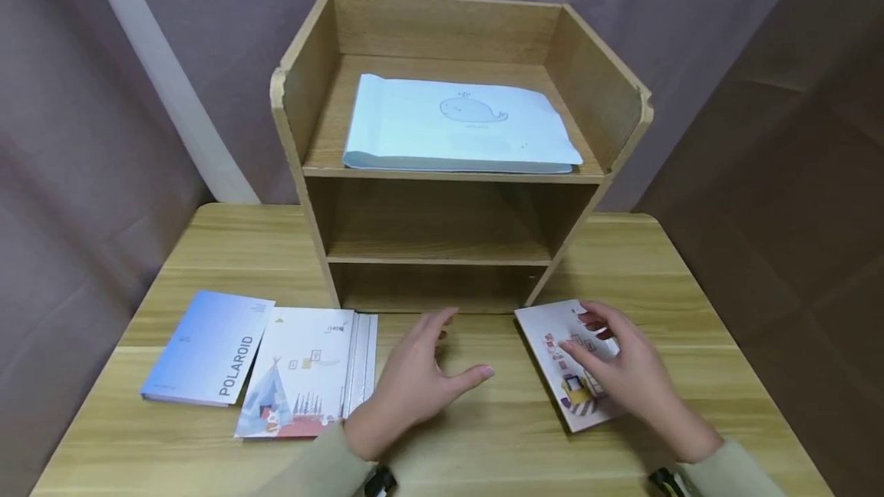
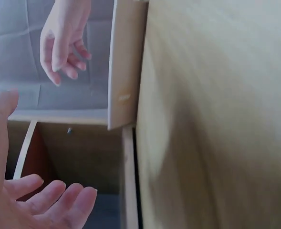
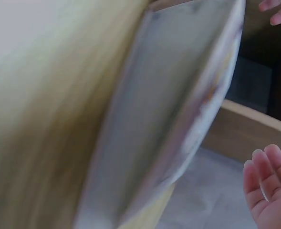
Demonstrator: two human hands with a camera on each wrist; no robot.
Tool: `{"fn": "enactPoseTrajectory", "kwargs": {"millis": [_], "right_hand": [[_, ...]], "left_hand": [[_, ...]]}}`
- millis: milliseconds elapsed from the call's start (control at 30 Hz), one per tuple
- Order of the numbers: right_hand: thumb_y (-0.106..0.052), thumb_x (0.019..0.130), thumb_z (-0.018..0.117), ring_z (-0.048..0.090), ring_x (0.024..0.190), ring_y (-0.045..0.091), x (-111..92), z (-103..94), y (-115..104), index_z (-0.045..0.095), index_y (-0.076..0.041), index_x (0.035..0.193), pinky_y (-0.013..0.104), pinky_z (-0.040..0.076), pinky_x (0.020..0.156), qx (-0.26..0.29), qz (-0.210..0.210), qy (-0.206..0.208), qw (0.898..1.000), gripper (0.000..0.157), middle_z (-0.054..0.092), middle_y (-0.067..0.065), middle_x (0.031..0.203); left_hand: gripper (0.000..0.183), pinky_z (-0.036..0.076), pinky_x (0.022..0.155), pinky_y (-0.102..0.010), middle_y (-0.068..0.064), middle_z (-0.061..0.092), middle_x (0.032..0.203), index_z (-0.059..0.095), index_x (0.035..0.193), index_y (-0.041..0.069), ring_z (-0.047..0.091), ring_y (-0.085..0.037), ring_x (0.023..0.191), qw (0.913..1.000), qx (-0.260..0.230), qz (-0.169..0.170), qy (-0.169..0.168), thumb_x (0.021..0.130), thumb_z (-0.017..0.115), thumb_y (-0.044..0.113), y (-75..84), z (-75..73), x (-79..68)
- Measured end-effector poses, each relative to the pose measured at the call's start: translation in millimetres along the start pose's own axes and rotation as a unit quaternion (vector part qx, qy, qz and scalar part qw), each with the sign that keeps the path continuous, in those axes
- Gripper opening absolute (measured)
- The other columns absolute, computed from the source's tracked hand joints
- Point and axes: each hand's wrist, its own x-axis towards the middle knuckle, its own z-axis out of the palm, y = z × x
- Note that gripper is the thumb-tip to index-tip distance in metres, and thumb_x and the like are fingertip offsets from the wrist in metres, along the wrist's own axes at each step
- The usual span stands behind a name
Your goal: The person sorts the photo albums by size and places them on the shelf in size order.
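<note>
My left hand (image 1: 414,386) hovers over the table in front of the shelf, thumb and fingers spread with nothing between them. Just left of it lies a white book with a tent drawing (image 1: 297,374), next to pale spines (image 1: 361,363). A blue album marked POLAROID (image 1: 207,351) lies farther left. On the right, my right hand (image 1: 628,370) is over a white illustrated book (image 1: 545,324), fingers loosely bent and apart, hiding part of its cover. The right wrist view shows that book's pale page edge (image 3: 145,109) beside the relaxed fingers (image 3: 269,176).
A wooden shelf unit (image 1: 442,232) stands at the back middle of the table (image 1: 691,320). On its top level lies a light blue whale-print book (image 1: 428,129). Grey cloth walls (image 1: 124,136) rise behind and at both sides.
</note>
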Motion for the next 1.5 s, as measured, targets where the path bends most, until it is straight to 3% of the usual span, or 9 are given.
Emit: {"fn": "enactPoseTrajectory", "kwargs": {"millis": [200, 367, 567, 767, 1067, 1167, 1267, 1500], "right_hand": [[-0.033, 0.078, 0.082, 0.059, 0.095, 0.026, -9, -0.6, 17, 0.052, -0.002, 0.132, 0.038, 0.048, 0.080, -0.031, 0.086, -0.032, 0.995, 0.069, 0.064, 0.010, 0.107], [-0.045, 0.080, 0.078, 0.056, 0.102, 0.034, -14, -3.5, 25, 0.046, 0.001, 0.135, 0.054, 0.046, 0.083, -0.043, 0.129, -0.061, 0.989, 0.079, 0.059, 0.018, 0.113], [-0.054, 0.079, 0.074, 0.053, 0.105, 0.042, -17, -5.9, 31, 0.045, 0.007, 0.134, 0.060, 0.044, 0.084, -0.074, 0.166, -0.092, 0.979, 0.087, 0.055, 0.027, 0.117], [-0.058, 0.081, 0.070, 0.051, 0.107, 0.050, -21, -5.1, 36, 0.041, 0.014, 0.133, 0.064, 0.041, 0.087, -0.098, 0.202, -0.114, 0.968, 0.093, 0.054, 0.036, 0.116], [-0.055, 0.084, 0.069, 0.055, 0.097, 0.043, -27, -1.6, 44, 0.044, 0.016, 0.127, 0.059, 0.046, 0.081, -0.086, 0.209, -0.146, 0.963, 0.086, 0.057, 0.031, 0.105], [-0.054, 0.084, 0.069, 0.054, 0.099, 0.046, -28, -2.1, 47, 0.044, 0.017, 0.128, 0.060, 0.045, 0.081, -0.086, 0.211, -0.153, 0.962, 0.087, 0.056, 0.034, 0.107], [-0.057, 0.084, 0.068, 0.056, 0.098, 0.047, -26, -4.8, 49, 0.040, 0.020, 0.130, 0.059, 0.047, 0.080, -0.083, 0.225, -0.169, 0.956, 0.094, 0.056, 0.037, 0.108], [-0.067, 0.080, 0.064, 0.058, 0.080, 0.029, -16, -12.3, 53, 0.031, 0.026, 0.130, 0.043, 0.051, 0.066, -0.077, 0.285, -0.235, 0.926, 0.111, 0.059, 0.026, 0.095]], "left_hand": [[0.095, 0.050, 0.088, -0.039, 0.002, 0.055, 0.129, 0.042, 0.144, 0.018, 0.059, -0.018, 0.105, 0.9989, -0.011, -0.007, -0.045, 0.072, 0.062, 0.077, 7.1, 21.1, -0.2], [0.095, 0.051, 0.080, -0.029, -0.001, 0.056, 0.124, 0.042, 0.143, 0.016, 0.058, -0.017, 0.101, 0.9942, -0.083, -0.028, -0.062, 0.072, 0.067, 0.073, 7.2, 40.0, 1.3], [0.092, 0.052, 0.078, -0.021, -0.004, 0.055, 0.121, 0.042, 0.141, 0.008, 0.057, -0.014, 0.098, 0.9749, -0.188, -0.069, -0.099, 0.073, 0.076, 0.059, 9.5, 63.0, -0.3], [0.090, 0.052, 0.074, -0.019, -0.003, 0.056, 0.118, 0.042, 0.140, 0.006, 0.059, -0.010, 0.092, 0.9650, -0.218, -0.094, -0.112, 0.072, 0.081, 0.051, 13.0, 83.6, -1.0], [0.080, 0.052, 0.067, -0.021, 0.000, 0.060, 0.105, 0.049, 0.133, 0.002, 0.062, -0.003, 0.075, 0.9475, -0.248, -0.139, -0.146, 0.073, 0.083, 0.044, 19.2, 99.6, 4.0], [0.080, 0.052, 0.067, -0.021, 0.002, 0.061, 0.101, 0.050, 0.131, 0.001, 0.062, -0.003, 0.073, 0.9467, -0.241, -0.146, -0.156, 0.073, 0.083, 0.045, 21.4, 102.0, 8.8], [0.078, 0.050, 0.065, -0.022, 0.003, 0.061, 0.094, 0.052, 0.128, 0.000, 0.059, -0.003, 0.071, 0.9523, -0.218, -0.143, -0.159, 0.073, 0.082, 0.047, 24.1, 105.5, 14.7], [0.060, 0.046, 0.060, -0.021, 0.005, 0.056, 0.079, 0.060, 0.113, 0.004, 0.052, -0.006, 0.066, 0.9633, -0.180, -0.126, -0.154, 0.074, 0.083, 0.042, 26.2, 118.0, 25.9]]}}
